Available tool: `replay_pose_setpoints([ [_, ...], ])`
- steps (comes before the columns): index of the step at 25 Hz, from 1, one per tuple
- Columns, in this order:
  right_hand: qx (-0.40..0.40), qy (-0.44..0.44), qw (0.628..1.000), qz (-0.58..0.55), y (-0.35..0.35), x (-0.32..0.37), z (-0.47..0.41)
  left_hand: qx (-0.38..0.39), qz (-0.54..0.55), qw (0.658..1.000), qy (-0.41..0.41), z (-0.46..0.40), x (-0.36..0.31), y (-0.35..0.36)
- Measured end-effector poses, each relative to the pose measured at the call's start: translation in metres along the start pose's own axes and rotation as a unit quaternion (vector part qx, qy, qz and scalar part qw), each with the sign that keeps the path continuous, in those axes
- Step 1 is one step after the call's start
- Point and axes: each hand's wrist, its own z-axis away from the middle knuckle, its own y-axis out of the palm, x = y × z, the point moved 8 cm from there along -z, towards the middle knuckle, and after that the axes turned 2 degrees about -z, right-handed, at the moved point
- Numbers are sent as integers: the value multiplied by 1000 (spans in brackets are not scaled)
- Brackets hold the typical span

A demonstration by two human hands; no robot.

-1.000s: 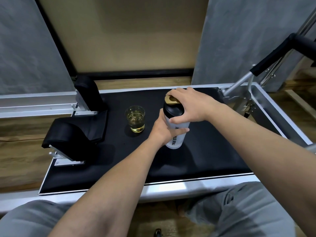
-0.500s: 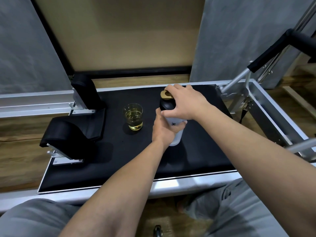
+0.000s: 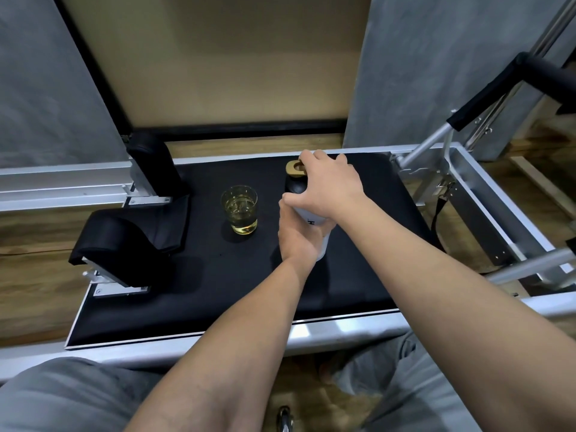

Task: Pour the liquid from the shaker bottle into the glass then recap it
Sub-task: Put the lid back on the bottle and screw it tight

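Note:
A white shaker bottle (image 3: 315, 222) stands upright on the black padded platform (image 3: 237, 275), with a black lid (image 3: 294, 187) and a tan loop handle (image 3: 295, 168) on top. My left hand (image 3: 297, 236) is wrapped around the bottle's body from the near side. My right hand (image 3: 327, 187) grips the black lid from above and covers most of it. A short clear glass (image 3: 239, 210) holding yellow liquid stands just left of the bottle, apart from both hands.
Two black padded shoulder rests (image 3: 124, 241) sit at the platform's left. A metal frame with a black padded bar (image 3: 486, 95) rises at the right. Wooden floor lies on both sides, and my grey-trousered knees (image 3: 62, 397) are at the bottom.
Both hands stay on the bottle. My right hand has shifted slightly on the lid, and the view has drifted a little to the right.

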Motion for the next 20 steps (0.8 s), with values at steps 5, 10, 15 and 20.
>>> replay_pose_setpoints([
  [5,-15,32,999,18,0,5,2,-8,20,1000,-5,9,-3,-1],
  [10,37,-40,998,37,-2,-4,0,90,-216,964,128,1,-10,6],
  [15,127,-147,980,45,-13,-16,-1,250,-208,940,102,-26,-22,5],
  [20,96,-126,987,2,-8,-13,-3,248,-182,945,113,-30,-29,16],
])
